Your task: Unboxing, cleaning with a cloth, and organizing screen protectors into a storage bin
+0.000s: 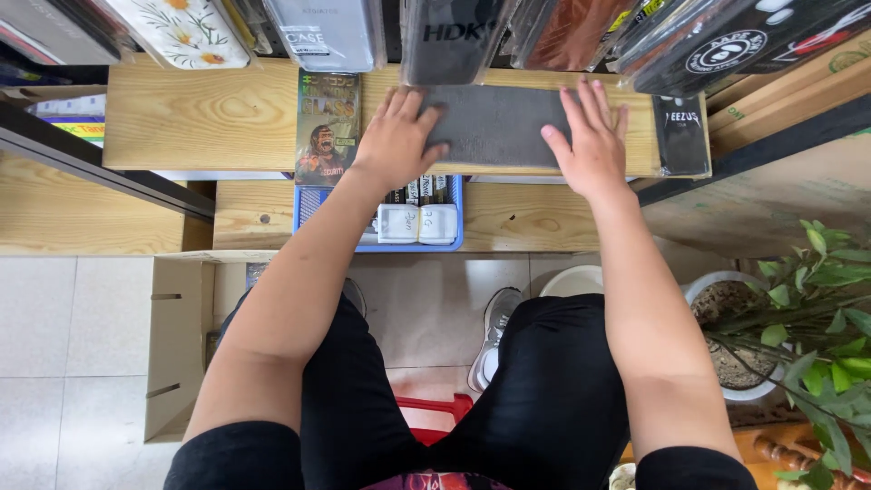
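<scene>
A pale wooden worktop (209,118) was seen running across the upper part of the view, with a second wooden shelf (517,218) lower down and closer to the seated person. Above the worktop, a row of packaged phone cases (327,32) was hung. At the far right, a green potted plant (798,308) was set on the floor, and a cardboard box (177,345) was stood at the left beside the person's leg.

A dark grey flat mat (494,122) was laid on the worktop, between the 2 hands. The left hand (396,138) was spread flat, fingers wide, its fingertips pressed on the mat's left edge; nothing was gripped. The right hand (592,136) was likewise laid open and flat across the mat's right end, holding nothing.

Just left of the left hand, a green printed packet (327,127) was laid on the worktop. A black packet (680,136) was placed at the right end. Beneath the mat's front edge, a blue tray (304,204) with small white items (417,222) was rested on the lower shelf.
</scene>
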